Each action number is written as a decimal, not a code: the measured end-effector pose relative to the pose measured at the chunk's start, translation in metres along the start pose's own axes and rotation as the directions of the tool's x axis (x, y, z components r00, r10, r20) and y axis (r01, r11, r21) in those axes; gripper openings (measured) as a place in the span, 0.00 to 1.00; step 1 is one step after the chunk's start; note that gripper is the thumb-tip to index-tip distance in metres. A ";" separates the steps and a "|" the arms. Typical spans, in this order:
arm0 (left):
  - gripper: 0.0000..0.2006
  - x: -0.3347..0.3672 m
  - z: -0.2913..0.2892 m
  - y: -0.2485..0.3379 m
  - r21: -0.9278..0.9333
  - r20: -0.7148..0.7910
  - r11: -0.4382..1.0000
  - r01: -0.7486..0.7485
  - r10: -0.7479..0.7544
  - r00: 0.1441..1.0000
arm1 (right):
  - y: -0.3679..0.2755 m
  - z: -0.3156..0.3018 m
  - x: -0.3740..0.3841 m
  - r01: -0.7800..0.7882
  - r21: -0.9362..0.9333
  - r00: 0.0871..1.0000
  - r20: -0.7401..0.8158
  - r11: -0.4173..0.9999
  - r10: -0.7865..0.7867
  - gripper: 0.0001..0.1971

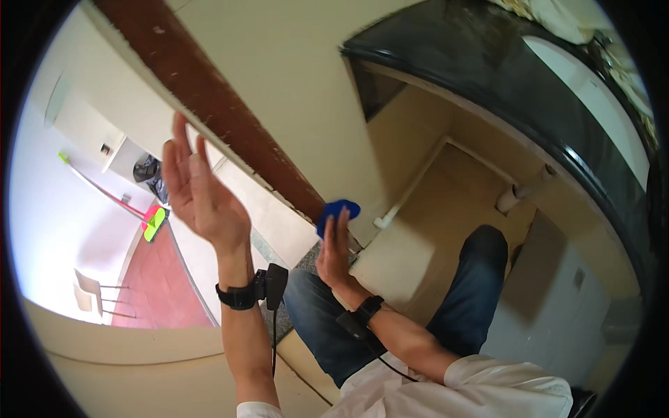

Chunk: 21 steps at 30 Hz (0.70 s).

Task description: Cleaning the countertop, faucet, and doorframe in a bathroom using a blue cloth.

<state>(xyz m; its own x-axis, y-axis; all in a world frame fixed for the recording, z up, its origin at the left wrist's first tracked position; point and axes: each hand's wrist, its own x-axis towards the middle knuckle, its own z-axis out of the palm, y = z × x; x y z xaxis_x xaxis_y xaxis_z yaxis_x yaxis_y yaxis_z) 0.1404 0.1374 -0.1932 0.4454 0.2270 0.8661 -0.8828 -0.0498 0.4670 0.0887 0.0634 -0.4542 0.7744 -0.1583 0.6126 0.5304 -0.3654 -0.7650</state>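
Note:
At the foot of the reddish-brown door frame [230,115], my right hand [334,254] holds a flat blue object [339,216] with a rounded outline. Its fingers lie over the blue surface, which rests against the frame's lower end and the wall corner. I cannot make out exactly what kind of thing it is. My left hand [205,191] is raised beside the frame's pale edge, palm showing, fingers stretched and nothing in it. Whether its fingertips touch that edge, I cannot tell. Black straps with small boxes and cables circle both wrists.
A black stone counter [481,76] with a white basin [592,97] overhangs at the right, above a drain pipe [519,194]. Past the doorway stand a green-and-red broom [155,221], a black bag [148,174] and chairs [90,291]. My bent knees are close below my hands.

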 end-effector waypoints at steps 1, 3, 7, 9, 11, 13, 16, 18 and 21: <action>0.20 0.000 0.005 0.000 0.097 0.000 0.994 -0.050 0.050 0.999 | -0.008 -0.003 0.010 0.020 0.005 1.000 -0.020 1.000 -0.020 0.31; 0.21 0.007 0.007 0.014 0.278 0.026 0.947 -0.161 0.160 0.987 | -0.048 0.015 0.034 0.150 0.018 0.983 -0.112 0.989 -0.147 0.33; 0.25 0.014 0.034 0.009 0.565 0.183 0.724 -0.396 0.358 0.916 | -0.076 0.011 0.059 0.197 -0.032 0.977 -0.073 0.980 -0.199 0.32; 0.30 0.018 0.030 -0.014 0.607 0.385 0.555 -0.569 0.421 0.821 | -0.055 0.020 0.042 0.193 -0.073 0.979 -0.050 0.979 -0.197 0.33; 0.31 0.016 0.028 -0.027 0.722 0.439 0.325 -0.611 0.468 0.767 | -0.032 0.033 0.012 0.088 -0.083 0.990 -0.099 0.993 -0.096 0.36; 0.31 0.019 0.027 -0.027 0.717 0.458 0.298 -0.630 0.481 0.748 | -0.015 0.035 -0.015 0.003 -0.076 0.998 -0.067 0.997 -0.008 0.37; 0.32 0.018 0.028 -0.020 0.807 0.455 0.225 -0.546 0.351 0.818 | -0.001 0.039 -0.037 -0.107 -0.071 0.994 -0.031 0.992 0.105 0.39; 0.30 0.020 0.026 -0.020 0.759 0.473 0.262 -0.595 0.406 0.782 | 0.003 0.042 -0.046 -0.180 0.012 0.984 -0.020 0.984 0.180 0.38; 0.29 0.014 0.025 -0.022 0.786 0.384 0.325 -0.526 0.409 0.828 | 0.011 0.047 -0.057 -0.218 -0.004 0.976 -0.026 0.976 0.218 0.35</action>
<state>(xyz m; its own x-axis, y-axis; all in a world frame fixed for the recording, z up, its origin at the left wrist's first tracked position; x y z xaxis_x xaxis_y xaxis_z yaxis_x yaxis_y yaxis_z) 0.1702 0.1176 -0.1867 0.0643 -0.2061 0.9764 -0.4038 -0.9001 -0.1634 0.0668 0.1117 -0.5073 0.8621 -0.2582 0.4361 0.3474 -0.3254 -0.8795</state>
